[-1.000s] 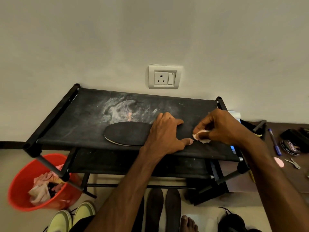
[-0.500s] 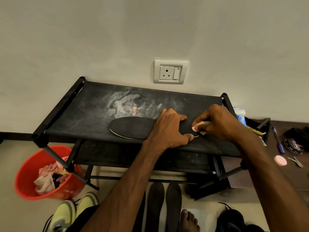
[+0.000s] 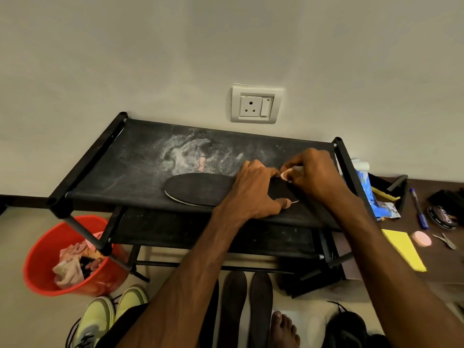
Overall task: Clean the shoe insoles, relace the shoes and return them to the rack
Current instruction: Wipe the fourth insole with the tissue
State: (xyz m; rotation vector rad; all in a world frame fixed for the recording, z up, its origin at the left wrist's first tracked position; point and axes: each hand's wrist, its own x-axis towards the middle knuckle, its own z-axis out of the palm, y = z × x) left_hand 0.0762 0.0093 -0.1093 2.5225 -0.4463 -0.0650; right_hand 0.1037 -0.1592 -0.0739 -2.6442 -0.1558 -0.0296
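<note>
**Insole cleaning in hand on top of the rack**

Nearest to me, on the floor in front of the rack [image 3: 120,172], two dark spare insoles [image 3: 234,305] lay side by side. A pair of yellow-green shoes [image 3: 110,315] stood in front of the rack's left end, and I could not see whether they were laced. A red bucket [image 3: 42,259] of rags sat by the rack's front left leg.

On the rack's top shelf the insole [image 3: 198,188] lay flat along the front edge. My left hand [image 3: 253,192] was arched across the insole's right part, with the thumb at the near edge and the fingertips at the far edge, pinning it down. Just beside it, toward the rack's right end, my right hand [image 3: 313,177] pinched a small pale pad [image 3: 288,173] between thumb and fingers. The pad sat at the insole's right tip, though I could not tell whether it touched. Behind the insole the shelf fabric carried a whitish powdery smear.

I judged this to be the cleaning step, early in the task, with relacing and returning the shoes not yet done. The next move called for a firm hold by the left hand while the pad wiped along the insole's length.
</note>
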